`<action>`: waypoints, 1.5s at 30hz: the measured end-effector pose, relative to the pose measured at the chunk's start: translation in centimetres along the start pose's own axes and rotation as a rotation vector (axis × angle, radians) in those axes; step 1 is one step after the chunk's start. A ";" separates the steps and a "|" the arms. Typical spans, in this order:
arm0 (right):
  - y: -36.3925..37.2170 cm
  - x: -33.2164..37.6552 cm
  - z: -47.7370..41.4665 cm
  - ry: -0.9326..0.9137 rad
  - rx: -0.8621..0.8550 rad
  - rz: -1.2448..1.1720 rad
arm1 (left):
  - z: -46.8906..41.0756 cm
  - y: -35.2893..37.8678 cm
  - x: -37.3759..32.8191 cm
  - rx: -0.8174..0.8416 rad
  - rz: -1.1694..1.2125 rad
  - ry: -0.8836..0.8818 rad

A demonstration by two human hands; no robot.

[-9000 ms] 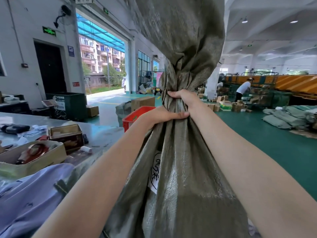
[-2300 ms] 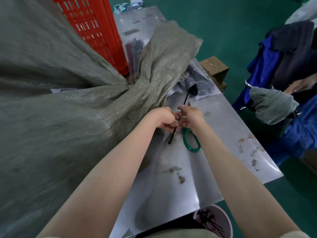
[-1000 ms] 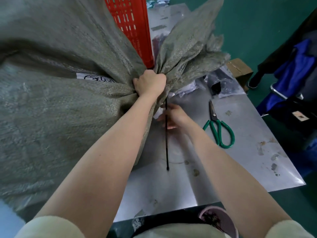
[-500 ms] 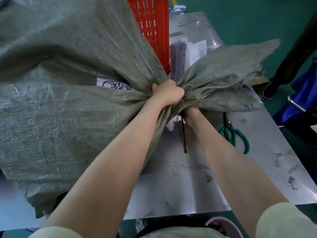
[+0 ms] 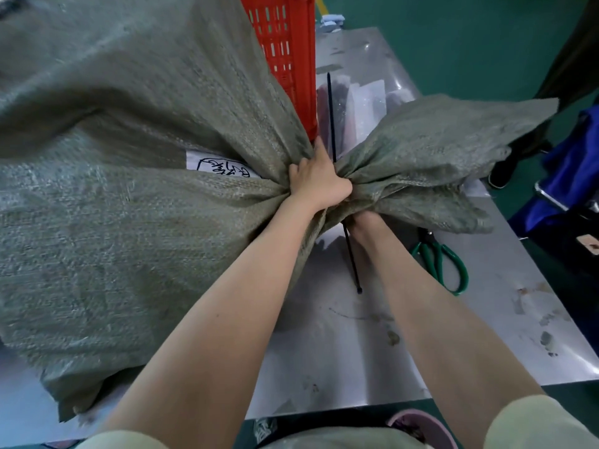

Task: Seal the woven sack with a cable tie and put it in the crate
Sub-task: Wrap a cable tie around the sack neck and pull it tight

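Observation:
A big grey-green woven sack [image 5: 123,202] lies on its side on the steel table [image 5: 350,348], with a white hand-written label near its neck. My left hand [image 5: 316,179] clamps the bunched neck from above. My right hand [image 5: 363,220] is tucked under the neck, mostly hidden by the cloth, holding a long black cable tie [image 5: 351,257]. One end of the tie sticks up behind the neck, the other points down toward me over the table. The red slatted crate [image 5: 285,50] stands right behind the sack.
Green-handled scissors [image 5: 440,264] lie on the table right of my right arm. Clear plastic bags [image 5: 366,98] lie behind the sack's flared mouth. Blue clothing and another person's dark leg are off the table's right edge. A pink bucket [image 5: 421,426] sits below the near edge.
The cable tie has been pushed under the neck, so one end now stands up behind my left hand. My right hand went further beneath the cloth. The sack's mouth swung rightward.

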State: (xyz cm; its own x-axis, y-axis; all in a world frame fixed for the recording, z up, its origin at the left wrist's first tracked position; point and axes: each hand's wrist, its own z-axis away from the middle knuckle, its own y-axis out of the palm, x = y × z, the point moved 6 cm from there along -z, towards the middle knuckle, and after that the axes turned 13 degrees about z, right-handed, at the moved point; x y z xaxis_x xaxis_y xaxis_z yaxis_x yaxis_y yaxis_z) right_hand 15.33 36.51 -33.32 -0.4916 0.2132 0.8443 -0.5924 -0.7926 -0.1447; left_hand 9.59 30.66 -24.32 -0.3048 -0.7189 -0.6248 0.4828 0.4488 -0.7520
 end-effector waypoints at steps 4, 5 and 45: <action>0.4 0.7 0.6 -0.144 0.115 -0.079 | -0.4 -0.4 0.3 -0.016 0.078 -0.083; 0.2 0.5 0.5 -0.149 0.098 -0.020 | -0.4 -0.4 0.4 -0.049 0.102 -0.086; -1.4 3.2 1.1 -0.481 -0.138 0.074 | 0.9 0.0 2.0 -0.243 0.584 0.100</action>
State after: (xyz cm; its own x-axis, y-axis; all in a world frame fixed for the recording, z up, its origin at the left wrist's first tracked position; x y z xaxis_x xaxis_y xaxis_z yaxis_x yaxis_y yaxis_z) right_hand 15.29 37.63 -29.89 -0.2048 -0.1541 0.9666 -0.6622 -0.7054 -0.2528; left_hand 9.70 28.80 -25.37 -0.1284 -0.2713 -0.9539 0.3966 0.8675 -0.3001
